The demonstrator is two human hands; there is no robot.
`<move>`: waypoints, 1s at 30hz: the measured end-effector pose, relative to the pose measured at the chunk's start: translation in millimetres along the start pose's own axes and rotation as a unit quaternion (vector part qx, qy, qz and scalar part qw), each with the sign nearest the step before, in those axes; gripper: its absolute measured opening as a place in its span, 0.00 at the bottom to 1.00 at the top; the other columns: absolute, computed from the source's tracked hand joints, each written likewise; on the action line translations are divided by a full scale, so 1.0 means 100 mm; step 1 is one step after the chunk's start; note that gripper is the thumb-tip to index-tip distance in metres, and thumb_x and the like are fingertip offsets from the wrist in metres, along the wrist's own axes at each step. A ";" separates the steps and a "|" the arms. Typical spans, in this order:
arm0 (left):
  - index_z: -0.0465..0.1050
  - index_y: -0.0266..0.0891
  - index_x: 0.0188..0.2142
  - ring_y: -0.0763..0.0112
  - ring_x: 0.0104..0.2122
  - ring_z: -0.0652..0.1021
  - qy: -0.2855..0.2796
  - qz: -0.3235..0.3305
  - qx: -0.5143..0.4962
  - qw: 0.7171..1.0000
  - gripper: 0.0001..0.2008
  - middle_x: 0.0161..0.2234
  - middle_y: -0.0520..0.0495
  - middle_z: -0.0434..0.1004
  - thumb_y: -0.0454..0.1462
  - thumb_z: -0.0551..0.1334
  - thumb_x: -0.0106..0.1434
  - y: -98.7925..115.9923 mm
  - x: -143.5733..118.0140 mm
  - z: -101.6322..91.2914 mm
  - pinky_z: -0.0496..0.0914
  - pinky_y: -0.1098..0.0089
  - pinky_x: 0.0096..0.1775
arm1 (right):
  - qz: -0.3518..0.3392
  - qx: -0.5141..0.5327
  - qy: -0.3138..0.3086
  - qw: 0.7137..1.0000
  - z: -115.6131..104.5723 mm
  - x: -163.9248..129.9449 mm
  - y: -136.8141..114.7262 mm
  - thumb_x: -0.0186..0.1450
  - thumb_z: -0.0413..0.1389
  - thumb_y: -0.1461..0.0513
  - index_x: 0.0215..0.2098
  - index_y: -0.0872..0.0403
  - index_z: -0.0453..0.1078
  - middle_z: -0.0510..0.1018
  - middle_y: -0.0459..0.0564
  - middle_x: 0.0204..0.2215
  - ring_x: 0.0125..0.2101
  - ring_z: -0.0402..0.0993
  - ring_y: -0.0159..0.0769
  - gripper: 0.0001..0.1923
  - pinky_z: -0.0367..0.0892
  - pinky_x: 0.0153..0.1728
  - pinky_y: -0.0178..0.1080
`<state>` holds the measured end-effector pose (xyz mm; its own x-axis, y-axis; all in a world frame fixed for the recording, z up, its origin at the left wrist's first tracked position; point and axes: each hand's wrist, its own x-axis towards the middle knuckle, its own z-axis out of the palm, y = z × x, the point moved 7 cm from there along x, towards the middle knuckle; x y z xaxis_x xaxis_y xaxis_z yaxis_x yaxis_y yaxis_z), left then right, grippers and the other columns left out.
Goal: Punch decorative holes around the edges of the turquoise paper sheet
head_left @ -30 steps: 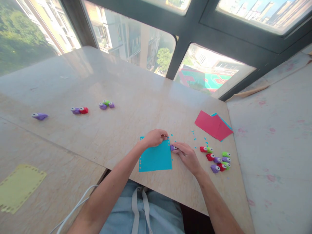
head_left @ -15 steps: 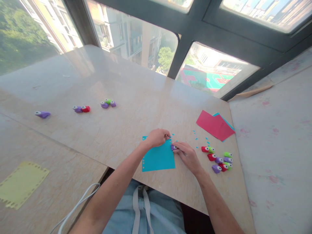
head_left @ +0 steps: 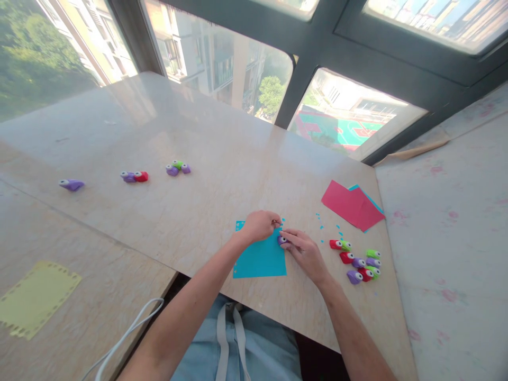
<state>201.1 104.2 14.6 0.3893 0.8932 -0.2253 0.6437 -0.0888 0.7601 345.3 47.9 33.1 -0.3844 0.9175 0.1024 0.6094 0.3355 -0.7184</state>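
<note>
- Far left of the frame, a yellow sheet [head_left: 37, 298] with a punched border lay flat on the lower table, well apart from your hands; a white cord [head_left: 127, 336] curved up beside your left forearm.
- Across the upper left of the marble table [head_left: 222, 159], a lone purple punch [head_left: 71, 184], a purple-and-red pair [head_left: 134, 176] and a small cluster of three [head_left: 178, 169] sat in a loose row, none of them within your reach.
- At the centre, the blue paper [head_left: 260, 259] lay flat just below your hands, its near edge roughly square to you and tiny holes showing along its left edge and top left corner.
- Your left hand [head_left: 260, 226] was curled down on the paper's upper right corner, fingertips pinching it.
- Your right hand [head_left: 304, 252] was touching the left, fingers closed on a small purple punch [head_left: 282, 240] at that same corner; whether the paper's edge sat inside the punch I could not tell, it was too small.
- The punch lay between your two hands, its long axis running roughly left to right; your right hand had it, so it was the nearer one.
- Right of your hands, blue paper bits [head_left: 329, 225] were scattered on the table, then a heap of red, green and purple punches [head_left: 357, 262].
- At the upper right, a red sheet [head_left: 349, 203] covered another blue sheet, well apart from you.
</note>
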 end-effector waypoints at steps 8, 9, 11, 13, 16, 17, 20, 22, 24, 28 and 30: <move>0.77 0.40 0.47 0.64 0.48 0.76 0.091 0.045 0.006 0.995 0.14 0.46 0.43 0.79 0.38 0.55 0.66 0.11 -0.10 -0.08 0.69 0.62 0.53 | 0.016 0.015 0.010 1.000 0.01 -0.01 0.02 0.68 0.55 0.57 0.50 0.48 0.76 0.77 0.53 0.48 0.47 0.74 0.41 0.15 0.71 0.49 0.44; 0.76 0.40 0.48 0.64 0.50 0.74 0.129 0.069 0.019 0.989 0.15 0.47 0.42 0.78 0.38 0.55 0.67 0.13 -0.15 -0.11 0.68 0.61 0.55 | 0.021 0.017 0.009 1.000 0.01 -0.01 0.02 0.67 0.56 0.57 0.50 0.49 0.76 0.77 0.53 0.48 0.47 0.74 0.41 0.15 0.71 0.48 0.43; 0.74 0.41 0.49 0.64 0.54 0.72 0.190 0.121 0.053 0.973 0.15 0.50 0.43 0.75 0.37 0.53 0.68 0.18 -0.29 -0.15 0.67 0.59 0.57 | 0.037 0.026 0.005 0.999 0.00 -0.02 0.02 0.67 0.57 0.55 0.50 0.50 0.76 0.76 0.54 0.48 0.45 0.75 0.40 0.15 0.73 0.43 0.40; 0.73 0.42 0.50 0.64 0.59 0.68 0.209 0.157 0.089 0.961 0.15 0.54 0.44 0.73 0.35 0.52 0.68 0.17 -0.43 -0.12 0.66 0.58 0.59 | 0.059 0.038 0.002 0.998 0.00 -0.02 0.03 0.66 0.58 0.54 0.51 0.51 0.74 0.76 0.55 0.49 0.42 0.76 0.39 0.17 0.73 0.37 0.38; 0.70 0.42 0.53 0.61 0.65 0.62 0.217 0.156 0.150 0.952 0.17 0.59 0.44 0.67 0.34 0.52 0.68 0.07 -0.61 -0.06 0.63 0.54 0.63 | 0.101 0.054 0.002 0.993 -0.03 -0.02 0.08 0.64 0.59 0.51 0.51 0.52 0.73 0.77 0.55 0.46 0.40 0.76 0.38 0.21 0.72 0.35 0.37; 0.69 0.42 0.54 0.59 0.66 0.60 0.217 0.151 0.167 0.950 0.17 0.61 0.43 0.66 0.35 0.52 0.69 0.03 -0.66 -0.04 0.62 0.53 0.64 | 0.117 0.061 0.003 0.991 -0.04 -0.01 0.10 0.63 0.60 0.50 0.50 0.53 0.73 0.77 0.55 0.44 0.39 0.76 0.38 0.22 0.72 0.36 0.38; 0.67 0.40 0.56 0.57 0.67 0.57 0.203 0.144 0.199 0.948 0.18 0.64 0.42 0.62 0.39 0.51 0.70 -0.04 -0.75 0.03 0.60 0.50 0.65 | 0.166 0.110 -0.015 0.980 -0.05 0.02 0.14 0.62 0.60 0.48 0.46 0.55 0.74 0.79 0.54 0.39 0.37 0.77 0.39 0.22 0.73 0.37 0.39; 0.66 0.39 0.57 0.56 0.67 0.57 0.195 0.134 0.206 0.949 0.19 0.64 0.40 0.61 0.40 0.51 0.70 -0.07 -0.76 0.07 0.59 0.50 0.65 | 0.190 0.141 -0.045 0.970 -0.04 0.06 0.14 0.61 0.61 0.48 0.43 0.55 0.75 0.80 0.53 0.36 0.36 0.77 0.38 0.21 0.73 0.37 0.39; 0.66 0.38 0.57 0.56 0.67 0.58 0.194 0.120 0.210 0.951 0.19 0.64 0.39 0.60 0.41 0.50 0.70 -0.09 -0.75 0.10 0.59 0.50 0.65 | 0.211 0.149 -0.071 0.964 -0.03 0.09 0.13 0.60 0.61 0.49 0.40 0.54 0.75 0.80 0.51 0.36 0.36 0.77 0.37 0.19 0.72 0.37 0.37; 0.66 0.37 0.57 0.55 0.66 0.60 0.196 0.106 0.222 0.949 0.20 0.64 0.37 0.61 0.41 0.50 0.70 -0.09 -0.72 0.13 0.58 0.51 0.66 | 0.253 0.143 -0.099 0.952 -0.02 0.12 0.15 0.59 0.62 0.48 0.37 0.55 0.76 0.81 0.51 0.33 0.32 0.76 0.36 0.19 0.70 0.32 0.35; 0.66 0.37 0.57 0.55 0.66 0.60 0.197 0.106 0.231 0.947 0.20 0.64 0.37 0.61 0.41 0.50 0.70 -0.08 -0.72 0.14 0.59 0.51 0.66 | 0.284 0.157 -0.109 0.940 0.00 0.12 0.18 0.58 0.63 0.48 0.36 0.56 0.75 0.81 0.52 0.32 0.31 0.76 0.35 0.20 0.71 0.31 0.35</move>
<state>176.9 34.5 16.6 0.3247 0.9204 0.2178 0.8337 -0.3873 0.3937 351.6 64.4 21.5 -0.2130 0.8527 -0.4770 0.5369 -0.3058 -0.7863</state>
